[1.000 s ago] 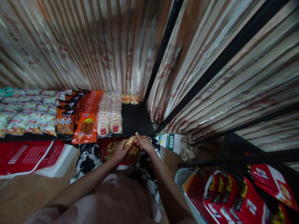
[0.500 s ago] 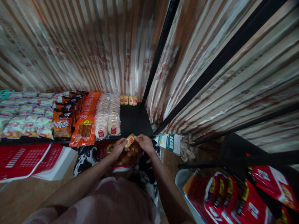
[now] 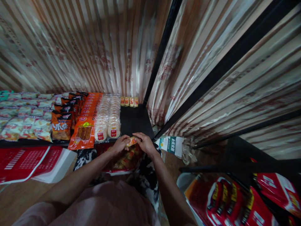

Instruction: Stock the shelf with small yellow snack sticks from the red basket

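My left hand and my right hand meet over a small yellow snack packet, gripped from both sides just above the front edge of a black shelf. Below my hands a red basket holds several more of the same small packets. A short row of such yellow packets stands at the back of the shelf. To the left lie clear packs of round rice cakes.
Orange snack packs, brown chip bags and pale bags fill the shelf's left part. Red flat baskets lie lower left. A second rack with red packets stands at lower right. Striped wrapping covers the walls.
Both hands have risen from the basket with the yellow packet, up to the shelf's front edge. The view has shifted slightly.
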### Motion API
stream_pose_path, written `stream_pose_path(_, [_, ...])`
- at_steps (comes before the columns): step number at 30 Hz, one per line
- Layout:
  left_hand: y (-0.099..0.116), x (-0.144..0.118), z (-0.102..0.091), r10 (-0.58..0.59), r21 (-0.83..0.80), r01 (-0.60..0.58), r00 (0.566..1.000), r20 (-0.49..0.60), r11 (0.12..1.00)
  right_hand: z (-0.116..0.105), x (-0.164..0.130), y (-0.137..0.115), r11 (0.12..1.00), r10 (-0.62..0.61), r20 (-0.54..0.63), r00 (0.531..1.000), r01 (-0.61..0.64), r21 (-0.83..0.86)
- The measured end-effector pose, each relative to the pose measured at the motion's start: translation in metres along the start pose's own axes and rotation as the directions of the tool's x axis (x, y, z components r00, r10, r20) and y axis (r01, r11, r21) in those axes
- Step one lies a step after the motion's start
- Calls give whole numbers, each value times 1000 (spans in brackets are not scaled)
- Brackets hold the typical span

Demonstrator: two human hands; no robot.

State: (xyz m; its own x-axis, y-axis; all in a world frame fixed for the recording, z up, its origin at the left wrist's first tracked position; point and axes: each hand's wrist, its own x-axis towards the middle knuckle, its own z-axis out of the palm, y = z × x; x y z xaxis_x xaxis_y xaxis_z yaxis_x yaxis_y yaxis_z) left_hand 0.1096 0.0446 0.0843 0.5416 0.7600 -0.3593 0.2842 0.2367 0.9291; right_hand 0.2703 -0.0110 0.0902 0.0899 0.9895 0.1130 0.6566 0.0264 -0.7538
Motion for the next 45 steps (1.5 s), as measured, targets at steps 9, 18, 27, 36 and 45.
stream_pose_path(9, [12, 19, -2, -3, 113, -1, 999, 33, 994, -2, 4, 7, 999, 31, 57, 998, -28, -44])
stream_pose_path(18, [33, 39, 2, 49, 48, -50, 999, 19, 998, -9, 9, 12, 983, 174, -26, 984, -172, 57])
stream_pose_path(27, [49, 62, 6, 91, 109, -80, 991, -95, 991, -1, 28, 19, 956, 276, -131, 952, -259, 135])
stream_pose_path(36, [57, 98, 9, 183, 365, -113, 969, -164, 924, 5, 51, 20, 956, 291, -287, 913, -288, 55])
stream_pose_path(45, [68, 129, 21, 197, 507, -88, 966, -166, 857, 13, 70, 30, 944, 247, -446, 860, -318, -90])
